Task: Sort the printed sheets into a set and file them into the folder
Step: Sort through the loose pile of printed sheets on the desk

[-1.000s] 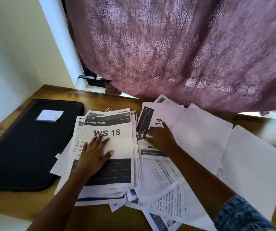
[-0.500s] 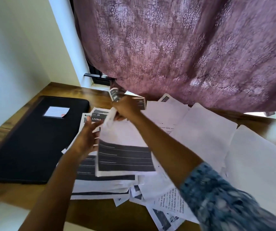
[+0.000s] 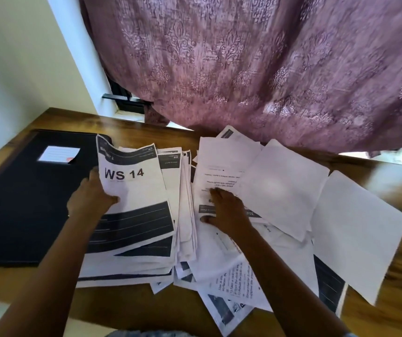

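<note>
The left hand (image 3: 90,199) pinches the WS 14 sheet (image 3: 134,190) at its edge; right hand (image 3: 227,212) flat, fingers together, on scattered sheets (image 3: 280,190).

Big purple curtain (image 3: 255,69) with flower shapes, hanging down over the far edge of a brown wooden table (image 3: 68,120). Left of it, a plain pale wall (image 3: 25,57) and a dark window bar (image 3: 119,98).

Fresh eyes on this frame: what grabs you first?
The WS 14 sheet tops the pile at centre-left, its left edge in the grip of the left hand. The right hand lies flat on the loose sheets scattered to the right. A black folder lies at the left of the wooden table, and a mauve curtain fills the top.
</note>
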`<state>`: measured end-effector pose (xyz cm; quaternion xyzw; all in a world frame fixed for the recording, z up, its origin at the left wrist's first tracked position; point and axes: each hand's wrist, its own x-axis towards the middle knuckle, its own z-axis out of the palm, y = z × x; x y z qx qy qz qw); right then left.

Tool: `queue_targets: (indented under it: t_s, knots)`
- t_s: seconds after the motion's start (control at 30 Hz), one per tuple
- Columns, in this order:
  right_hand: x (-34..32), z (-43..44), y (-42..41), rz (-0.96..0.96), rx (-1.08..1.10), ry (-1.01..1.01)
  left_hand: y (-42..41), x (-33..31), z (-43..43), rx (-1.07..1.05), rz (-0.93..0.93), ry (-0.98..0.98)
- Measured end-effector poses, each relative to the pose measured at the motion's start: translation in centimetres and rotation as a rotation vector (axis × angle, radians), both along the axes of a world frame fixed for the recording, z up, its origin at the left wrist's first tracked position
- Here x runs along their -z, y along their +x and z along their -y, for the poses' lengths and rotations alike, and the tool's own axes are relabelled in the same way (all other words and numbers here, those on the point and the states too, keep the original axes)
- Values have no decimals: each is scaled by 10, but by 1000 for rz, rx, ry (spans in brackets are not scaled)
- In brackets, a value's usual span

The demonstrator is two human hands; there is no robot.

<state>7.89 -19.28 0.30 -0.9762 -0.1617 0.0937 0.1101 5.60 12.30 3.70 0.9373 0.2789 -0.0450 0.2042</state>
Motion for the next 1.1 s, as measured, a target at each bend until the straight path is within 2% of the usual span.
queue_targets:
  t_s: [0.13,0.23,0.33,0.37,0.43,0.5,0.57,0.6,0.63,0.67,0.7,0.8,0.9,0.97,1.03,1.1]
  knots:
    - [5,4,1,219,-39,3,-14,7,17,24,166,339]
    - [-10,3,7,261,28,8,-18,18,33,201,194,309]
    - [-40,3,14,385,170,315,-20,21,65,381,249,132]
    - [-54,4,15,407,207,431,-21,19,76,385,266,-11]
    - [-83,3,10,461,186,602,-19,4,94,274,289,-465]
    - [-111,-6,1,450,-23,708,-15,-17,102,49,279,-1045]
    - [-125,-18,-8,364,-338,717,-11,-28,90,-66,241,-1477]
    - [-125,-25,-11,331,-489,677,-10,-28,76,-10,194,-1729]
    - [-122,-30,-10,306,-620,626,-10,-28,60,145,89,-2019]
    - [-119,-33,-8,277,-722,578,-18,-26,49,230,6,-2209]
    - [-115,-35,-4,252,-795,524,-25,-19,21,210,-72,-2274]
    - [-104,-42,7,177,-863,383,-40,-9,-22,157,175,-1924]
    - [-85,-62,28,168,-787,312,-47,-13,-49,-136,176,-1706]
    - [-61,-79,45,216,-737,259,-46,-10,-50,-248,209,-1548]
    - [-33,-96,61,259,-646,255,-38,-7,-44,-248,189,-1228]
    - [-15,-109,70,274,-456,216,-30,1,-44,-178,177,-859]
